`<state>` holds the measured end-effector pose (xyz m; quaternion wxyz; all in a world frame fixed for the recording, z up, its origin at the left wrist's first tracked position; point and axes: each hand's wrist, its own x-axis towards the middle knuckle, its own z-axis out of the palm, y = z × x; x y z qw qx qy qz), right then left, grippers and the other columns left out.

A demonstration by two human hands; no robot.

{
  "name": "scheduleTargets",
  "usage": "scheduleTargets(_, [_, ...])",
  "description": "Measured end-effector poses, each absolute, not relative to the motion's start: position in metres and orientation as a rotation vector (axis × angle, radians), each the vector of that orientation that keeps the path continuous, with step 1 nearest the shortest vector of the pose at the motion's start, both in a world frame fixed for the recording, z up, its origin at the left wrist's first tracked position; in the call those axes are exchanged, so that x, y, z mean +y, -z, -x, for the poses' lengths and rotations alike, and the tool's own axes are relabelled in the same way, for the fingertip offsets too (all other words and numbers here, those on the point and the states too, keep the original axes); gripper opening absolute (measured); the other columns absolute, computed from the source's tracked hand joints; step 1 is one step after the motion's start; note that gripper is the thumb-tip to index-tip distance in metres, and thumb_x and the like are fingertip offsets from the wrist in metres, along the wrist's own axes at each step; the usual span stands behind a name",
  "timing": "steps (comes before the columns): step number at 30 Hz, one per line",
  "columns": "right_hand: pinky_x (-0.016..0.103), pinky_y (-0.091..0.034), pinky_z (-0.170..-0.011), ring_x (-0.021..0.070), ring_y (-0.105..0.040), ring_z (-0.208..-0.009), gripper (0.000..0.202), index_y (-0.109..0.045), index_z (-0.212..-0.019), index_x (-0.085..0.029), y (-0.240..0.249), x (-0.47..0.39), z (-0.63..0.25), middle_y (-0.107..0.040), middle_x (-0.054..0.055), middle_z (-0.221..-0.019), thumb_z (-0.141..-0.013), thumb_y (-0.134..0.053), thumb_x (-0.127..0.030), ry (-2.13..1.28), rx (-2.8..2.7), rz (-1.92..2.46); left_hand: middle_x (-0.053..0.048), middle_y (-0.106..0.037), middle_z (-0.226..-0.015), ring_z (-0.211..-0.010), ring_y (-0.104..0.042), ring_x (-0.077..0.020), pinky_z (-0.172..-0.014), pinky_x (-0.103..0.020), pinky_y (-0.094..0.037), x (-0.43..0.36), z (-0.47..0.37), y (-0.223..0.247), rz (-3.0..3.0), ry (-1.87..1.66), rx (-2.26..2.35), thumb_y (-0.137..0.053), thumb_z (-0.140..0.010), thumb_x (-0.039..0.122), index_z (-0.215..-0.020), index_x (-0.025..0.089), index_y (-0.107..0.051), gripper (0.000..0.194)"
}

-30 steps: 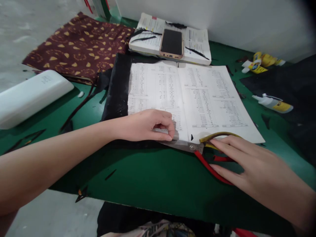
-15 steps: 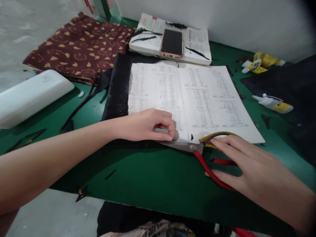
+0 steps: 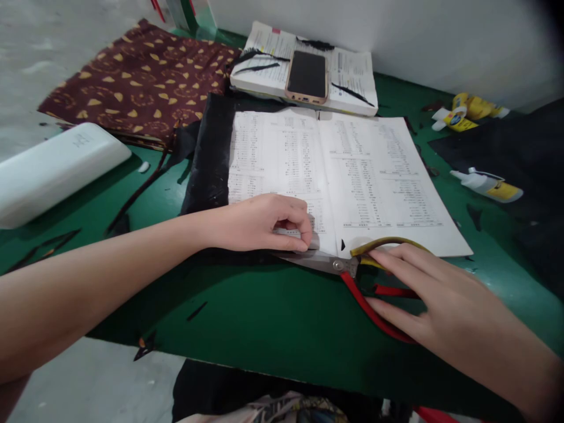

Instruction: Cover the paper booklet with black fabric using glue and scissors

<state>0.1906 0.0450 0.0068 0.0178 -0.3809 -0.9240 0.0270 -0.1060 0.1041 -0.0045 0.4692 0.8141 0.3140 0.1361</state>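
An open booklet (image 3: 374, 176) of printed pages lies over a sheet of black material (image 3: 207, 155) that sticks out on its left side. My left hand (image 3: 282, 223) is closed, thumb and fingers pinched at the lower edge of the left page; exactly which layers it grips is hidden. In my right hand (image 3: 432, 288) are scissors (image 3: 339, 265) with one yellow and one red handle, the handles spread apart. Their blades point left along the booklet's bottom edge, and the tips reach beneath my left hand, where I cannot see them clearly.
Behind the booklet a thick book (image 3: 352, 76) carries a phone (image 3: 307, 75) and black scraps. A brown patterned cloth (image 3: 141, 82) and a white box-like object (image 3: 66, 173) are at left. Glue bottles (image 3: 489, 185) and dark fabric (image 3: 529, 141) lie right on the green table (image 3: 264, 317).
The scissors and my right hand have shifted slightly left along the booklet's lower edge. My left hand stays in the same place.
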Motion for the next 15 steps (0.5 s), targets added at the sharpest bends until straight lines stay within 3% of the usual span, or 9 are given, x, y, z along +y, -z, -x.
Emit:
scheduleTargets(11, [0.035, -0.057, -0.076, 0.0250, -0.064, -0.103, 0.039, -0.059, -0.122, -0.010, -0.0060, 0.0452, -0.1859, -0.066, 0.013, -0.111, -0.095, -0.048, -0.036, -0.068, -2.858, 1.120, 0.001, -0.057, -0.085, -0.073, -0.050, -0.0079, -0.066, -0.018, -0.039, 0.1052, 0.1069, 0.0038, -1.984, -0.317, 0.774, -0.062, -0.089, 0.023, -0.087, 0.019, -0.069, 0.009])
scheduleTargets(15, [0.035, -0.057, -0.074, 0.0245, -0.065, -0.098, 0.040, -0.060, -0.119, -0.010, -0.0078, 0.0456, -0.1835, -0.066, 0.013, -0.107, -0.100, -0.037, -0.036, -0.089, -2.841, 1.093, 0.000, -0.058, -0.086, -0.073, -0.051, -0.0084, -0.066, -0.019, -0.039, 0.1054, 0.1070, 0.0035, -1.979, -0.315, 0.774, -0.061, -0.089, 0.024, -0.087, 0.019, -0.069, 0.010])
